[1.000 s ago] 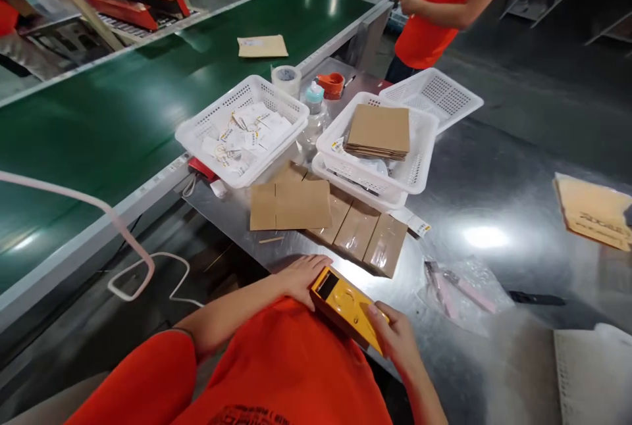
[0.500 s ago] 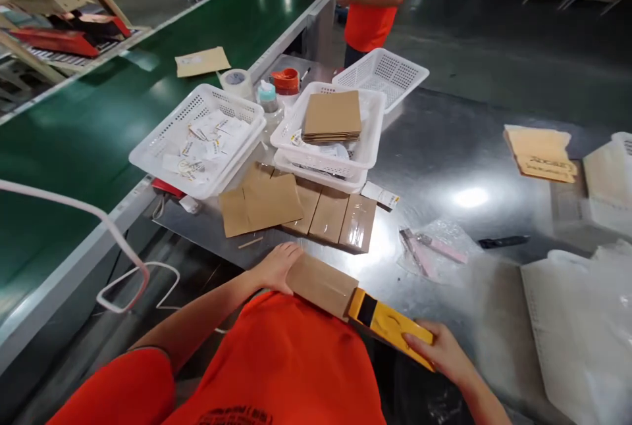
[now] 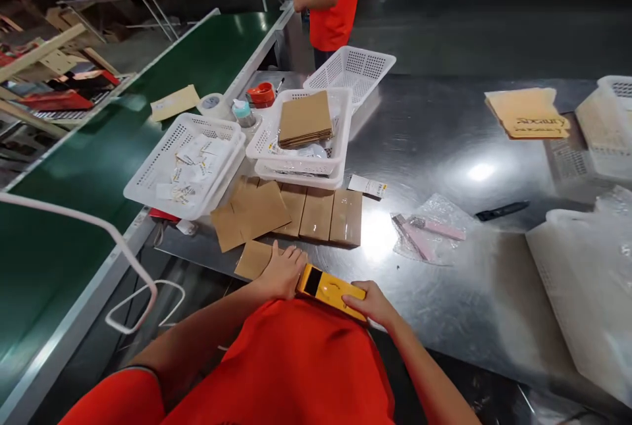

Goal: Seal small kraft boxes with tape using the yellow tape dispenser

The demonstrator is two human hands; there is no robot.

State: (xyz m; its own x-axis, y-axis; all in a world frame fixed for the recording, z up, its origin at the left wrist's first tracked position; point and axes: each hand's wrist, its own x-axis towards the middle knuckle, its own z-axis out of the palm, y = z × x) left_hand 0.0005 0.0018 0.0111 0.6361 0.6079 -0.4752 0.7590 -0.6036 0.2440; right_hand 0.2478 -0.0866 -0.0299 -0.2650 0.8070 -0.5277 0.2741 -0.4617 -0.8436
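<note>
Two hands meet at the near edge of the steel bench (image 3: 444, 142) on one yellow box (image 3: 330, 289). The right hand (image 3: 372, 302) wraps its grip shut around the box's right end. The left hand (image 3: 282, 272) lies flat, fingers loosely spread, on one brown sleeve (image 3: 253, 259) and touches the box's left end. Just beyond the hands lie three wrapped brown packs (image 3: 326, 214) in a row. Farther off stand three white baskets: one (image 3: 162, 162) of small labels, one (image 3: 340, 142) holding flat cardboard, one (image 3: 353, 68) behind it.
</note>
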